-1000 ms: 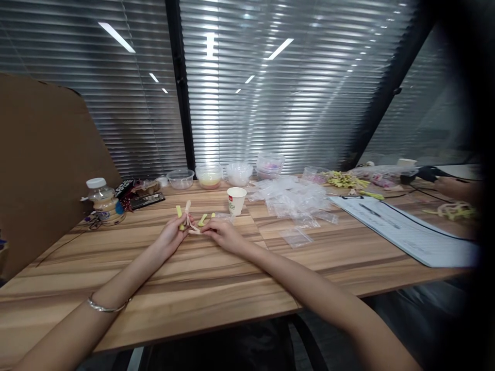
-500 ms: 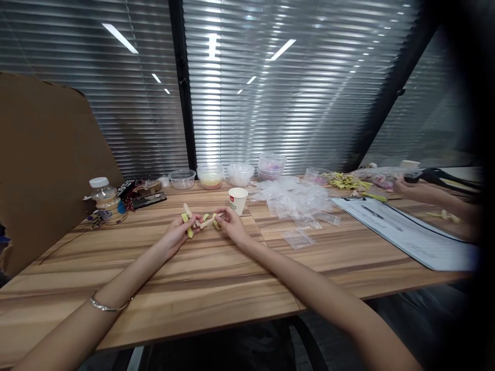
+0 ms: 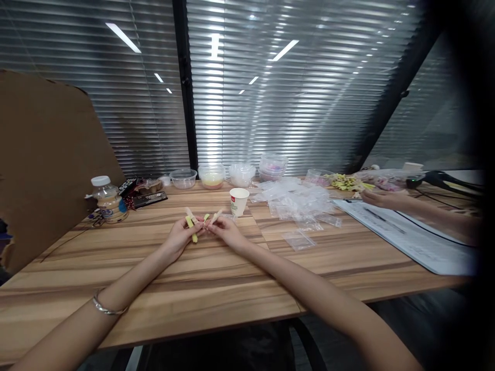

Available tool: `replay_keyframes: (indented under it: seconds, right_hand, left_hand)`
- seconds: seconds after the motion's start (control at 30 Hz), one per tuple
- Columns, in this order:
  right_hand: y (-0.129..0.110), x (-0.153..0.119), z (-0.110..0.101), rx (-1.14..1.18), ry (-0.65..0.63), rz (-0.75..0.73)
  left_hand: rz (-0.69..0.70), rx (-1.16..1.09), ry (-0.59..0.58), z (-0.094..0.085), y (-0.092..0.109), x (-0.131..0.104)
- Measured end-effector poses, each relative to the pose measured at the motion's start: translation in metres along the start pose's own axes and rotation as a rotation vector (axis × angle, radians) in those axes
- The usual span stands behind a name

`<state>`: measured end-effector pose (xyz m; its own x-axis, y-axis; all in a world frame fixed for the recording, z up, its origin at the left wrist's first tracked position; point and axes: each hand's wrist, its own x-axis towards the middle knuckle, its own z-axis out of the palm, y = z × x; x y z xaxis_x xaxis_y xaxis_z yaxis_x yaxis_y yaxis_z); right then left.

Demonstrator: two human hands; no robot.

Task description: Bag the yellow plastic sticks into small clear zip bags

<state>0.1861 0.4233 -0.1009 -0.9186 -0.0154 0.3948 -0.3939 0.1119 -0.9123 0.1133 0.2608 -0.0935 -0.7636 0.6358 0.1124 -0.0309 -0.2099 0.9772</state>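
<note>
Fingers closed, my left hand (image 3: 181, 236) grips a yellow-green piece (image 3: 191, 229) that slants down across the fingers, with a pale strip (image 3: 191, 214) sticking up beside it. Close on its right, my right hand (image 3: 227, 232) pinches another pale strip (image 3: 216, 216). The fingertips of both hands nearly meet over the wooden table (image 3: 209, 278), with a small green bit (image 3: 206, 217) between them. What lies right at the fingertips is too small to make out. Behind my right hand stands a white paper cup (image 3: 238, 202).
Clear bowls (image 3: 211, 176) line the back. Plastic bags (image 3: 297, 201) spread right of the cup. A clipboard (image 3: 406, 234) lies at the right, under another person's arm (image 3: 417, 208), near a yellow-green pile (image 3: 346, 182). A bottle (image 3: 108, 201) and cardboard (image 3: 50, 165) stand left.
My right hand has moved left and closer to my left hand, its pale strip now pointing up. The other person's hand has moved left, over the clipboard's top edge.
</note>
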Motion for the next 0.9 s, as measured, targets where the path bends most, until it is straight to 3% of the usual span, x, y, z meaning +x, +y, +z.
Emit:
replay_keyframes:
  seconds: [0.1, 0.2, 0.27, 0.57, 0.67, 0.8, 0.9]
  right_hand:
    - [-0.003, 0.0, -0.002, -0.104, 0.011, 0.007]
    - [-0.008, -0.004, -0.001, -0.196, 0.088, -0.056]
    - [-0.012, -0.006, 0.0, -0.185, 0.11, -0.077]
    - [-0.026, -0.009, 0.002, -0.063, -0.089, 0.04]
    - [-0.023, -0.006, -0.003, -0.006, 0.002, 0.032]
    - [-0.014, -0.001, -0.011, 0.059, 0.154, 0.077]
    - [-0.007, 0.001, -0.014, 0.059, 0.179, 0.066]
  left_hand:
    - [0.037, 0.186, -0.09, 0.001, -0.003, 0.001]
    - [0.168, 0.55, -0.173, 0.003, -0.005, 0.001]
    - [0.245, 0.679, -0.204, 0.005, -0.005, -0.001]
    - [0.202, 0.635, -0.377, 0.013, 0.01, -0.014]
    - [0.122, 0.448, -0.319, 0.013, 0.009, -0.009]
    - [0.051, 0.128, -0.046, 0.007, 0.003, 0.001]
    - [0.027, -0.057, 0.051, -0.001, 0.0, 0.006]
